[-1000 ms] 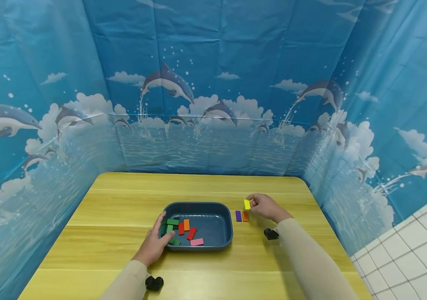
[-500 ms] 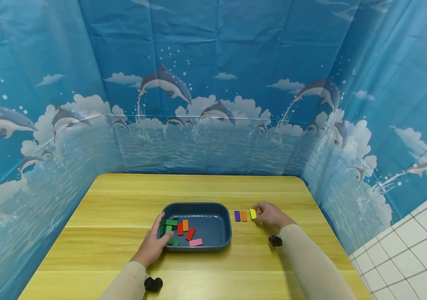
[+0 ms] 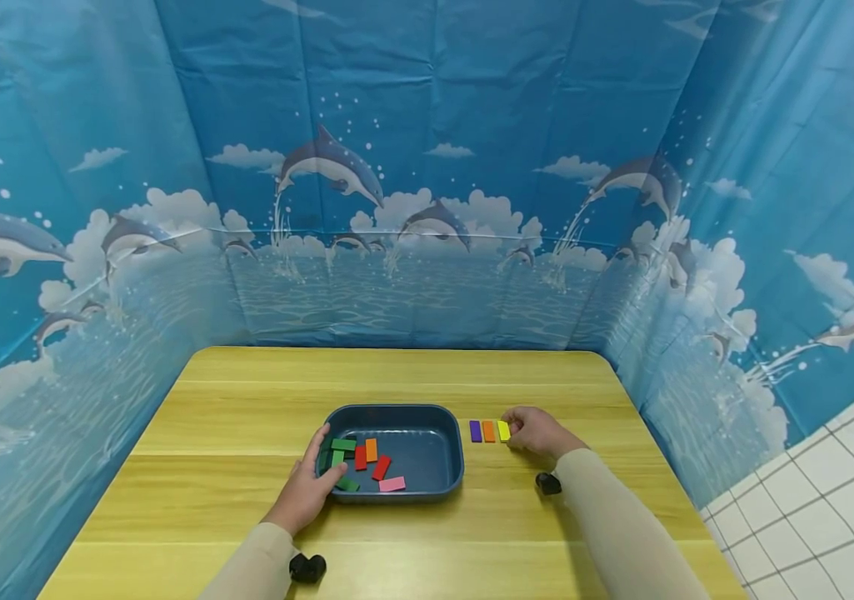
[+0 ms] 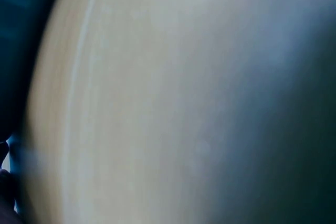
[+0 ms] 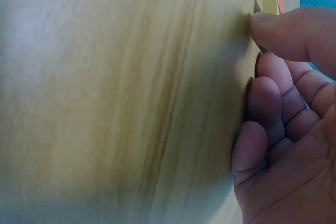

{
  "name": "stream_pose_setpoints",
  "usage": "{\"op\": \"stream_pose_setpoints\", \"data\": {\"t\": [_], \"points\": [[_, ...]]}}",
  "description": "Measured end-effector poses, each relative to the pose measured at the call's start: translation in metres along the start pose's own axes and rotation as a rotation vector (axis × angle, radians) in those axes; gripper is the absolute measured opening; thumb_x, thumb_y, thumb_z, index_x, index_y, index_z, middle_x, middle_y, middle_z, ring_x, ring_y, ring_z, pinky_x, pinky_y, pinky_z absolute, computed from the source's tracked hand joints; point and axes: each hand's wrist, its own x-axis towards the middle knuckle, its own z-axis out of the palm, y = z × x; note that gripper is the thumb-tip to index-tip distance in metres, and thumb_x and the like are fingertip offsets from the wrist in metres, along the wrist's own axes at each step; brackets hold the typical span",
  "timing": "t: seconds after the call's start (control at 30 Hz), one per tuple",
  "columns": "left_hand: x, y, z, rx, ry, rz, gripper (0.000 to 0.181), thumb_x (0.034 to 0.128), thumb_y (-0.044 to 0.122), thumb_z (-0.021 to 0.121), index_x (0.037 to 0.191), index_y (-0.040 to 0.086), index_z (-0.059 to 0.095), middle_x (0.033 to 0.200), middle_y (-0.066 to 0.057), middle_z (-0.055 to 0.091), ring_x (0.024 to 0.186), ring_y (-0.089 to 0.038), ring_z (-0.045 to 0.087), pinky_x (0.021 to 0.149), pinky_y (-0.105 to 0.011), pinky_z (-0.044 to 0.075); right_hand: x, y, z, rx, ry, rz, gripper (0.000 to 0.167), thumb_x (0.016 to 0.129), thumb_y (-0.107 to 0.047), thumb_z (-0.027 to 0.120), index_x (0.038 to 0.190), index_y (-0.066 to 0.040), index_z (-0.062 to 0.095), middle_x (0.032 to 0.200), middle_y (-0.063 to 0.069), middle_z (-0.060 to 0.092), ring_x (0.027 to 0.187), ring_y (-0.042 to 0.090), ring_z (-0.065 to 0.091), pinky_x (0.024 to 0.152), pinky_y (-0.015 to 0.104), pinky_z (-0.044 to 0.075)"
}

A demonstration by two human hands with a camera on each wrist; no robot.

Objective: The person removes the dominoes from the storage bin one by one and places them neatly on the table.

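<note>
Purple (image 3: 476,431), orange (image 3: 489,431) and yellow (image 3: 504,431) rectangular blocks lie side by side on the table, right of a dark blue tray (image 3: 427,496). My right hand (image 3: 539,432) pinches the yellow block at the right end of this row. In the right wrist view the thumb hides most of the yellow block (image 5: 270,5); the other fingers curl under the palm. My left hand (image 3: 305,492) holds the tray's left end, thumb over the rim and fingers along the outside. The left wrist view is blurred and shows mostly tabletop.
Inside the tray lie several green blocks (image 3: 344,445), two red blocks (image 3: 381,467), an orange block (image 3: 372,450) and a pink block (image 3: 392,484). The wooden table (image 3: 247,392) ends before a dolphin-print curtain (image 3: 427,292).
My right hand has brought the yellow block down and rightward, then slightly left, into line beside the orange block. The left hand has stayed on the tray.
</note>
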Motion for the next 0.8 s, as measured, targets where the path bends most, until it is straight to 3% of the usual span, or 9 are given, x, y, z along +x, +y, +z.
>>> {"op": "stream_pose_setpoints", "data": {"t": [0.4, 0.8], "points": [[0.0013, -0.0010, 0.0007, 0.002, -0.003, 0.001, 0.076, 0.1043, 0.044, 0.062, 0.167, 0.042, 0.019, 0.169, -0.023, 0.031, 0.150, -0.057, 0.033, 0.112, -0.082, 0.031, 0.0022, 0.0011, 0.0037, -0.020, 0.003, -0.016, 0.043, 0.088, 0.001, 0.078, 0.129, 0.002, 0.064, 0.094, 0.007, 0.058, 0.084, 0.021, 0.052, 0.076, 0.031, 0.047], [0.0019, -0.0019, 0.0003, 0.009, -0.006, 0.006, 0.076, 0.1050, 0.043, 0.062, 0.168, 0.041, 0.018, 0.169, -0.023, 0.032, 0.149, -0.056, 0.034, 0.112, -0.081, 0.032, 0.0026, 0.0034, 0.0047, 0.026, -0.004, -0.038, 0.047, 0.088, 0.003, 0.076, 0.133, 0.004, 0.061, 0.091, 0.007, 0.055, 0.079, 0.021, 0.049, 0.070, 0.031, 0.043]]}}
